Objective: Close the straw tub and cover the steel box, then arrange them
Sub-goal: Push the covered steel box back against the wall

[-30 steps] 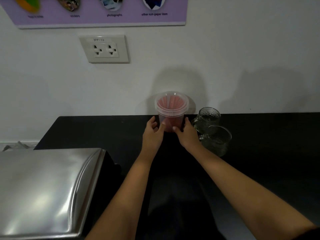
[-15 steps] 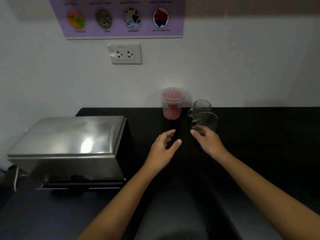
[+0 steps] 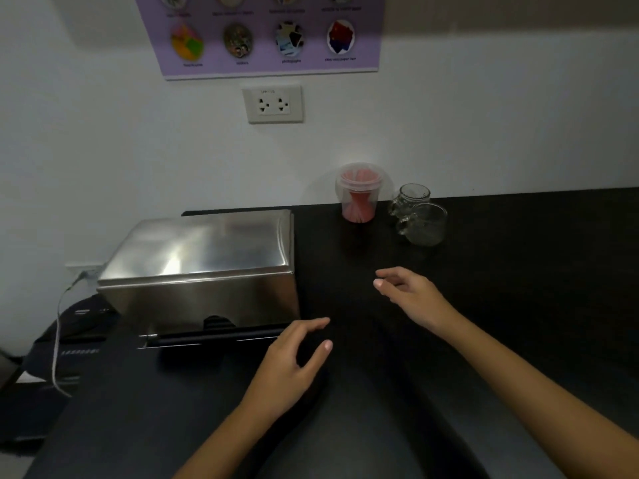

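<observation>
A clear plastic straw tub (image 3: 359,195) with red straws inside stands at the back of the black counter (image 3: 518,271), against the wall, its lid on top. The steel box (image 3: 204,267) sits at the counter's left end with its shiny lid down and a black handle along its front. My left hand (image 3: 294,364) hovers open over the counter, just right of the box's front corner. My right hand (image 3: 411,295) is open too, in front of the tub and well apart from it. Neither hand holds anything.
Two clear glass mugs (image 3: 418,216) stand close together right of the tub. A wall socket (image 3: 272,104) and a purple poster (image 3: 266,32) are on the wall above. A cable (image 3: 57,340) and dark items lie left of the counter.
Both hands let go of the straw tub and drew back toward me. The view pulled away and shifted, bringing the whole steel box into sight.
</observation>
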`<action>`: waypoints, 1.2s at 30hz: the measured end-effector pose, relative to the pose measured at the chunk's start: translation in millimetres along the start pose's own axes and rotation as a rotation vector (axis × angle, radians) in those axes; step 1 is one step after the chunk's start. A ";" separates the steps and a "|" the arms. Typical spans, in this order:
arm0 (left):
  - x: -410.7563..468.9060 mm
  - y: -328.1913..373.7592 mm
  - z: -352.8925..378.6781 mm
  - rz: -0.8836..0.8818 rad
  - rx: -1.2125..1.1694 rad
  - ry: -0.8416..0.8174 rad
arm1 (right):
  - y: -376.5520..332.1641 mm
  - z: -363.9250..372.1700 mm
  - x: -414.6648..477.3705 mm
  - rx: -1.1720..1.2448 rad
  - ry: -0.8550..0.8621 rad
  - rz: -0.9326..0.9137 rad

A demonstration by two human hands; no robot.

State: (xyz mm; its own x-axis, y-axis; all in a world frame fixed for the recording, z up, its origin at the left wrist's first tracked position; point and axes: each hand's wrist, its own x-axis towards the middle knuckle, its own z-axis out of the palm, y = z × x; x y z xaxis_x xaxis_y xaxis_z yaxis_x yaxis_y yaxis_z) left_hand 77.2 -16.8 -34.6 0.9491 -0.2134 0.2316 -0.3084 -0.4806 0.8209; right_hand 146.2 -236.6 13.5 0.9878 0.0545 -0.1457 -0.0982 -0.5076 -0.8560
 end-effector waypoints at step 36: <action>-2.9 -105.5 -196.5 -0.246 -0.290 0.307 | -62.8 132.1 2.7 0.140 0.035 -0.173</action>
State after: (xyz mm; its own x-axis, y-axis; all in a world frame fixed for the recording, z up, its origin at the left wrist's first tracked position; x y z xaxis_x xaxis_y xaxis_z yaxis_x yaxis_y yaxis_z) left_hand 119.5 201.6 -19.3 0.9801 0.1582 0.1199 -0.0836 -0.2189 0.9722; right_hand 139.1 -91.0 1.3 0.9947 0.0994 0.0245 0.0597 -0.3689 -0.9275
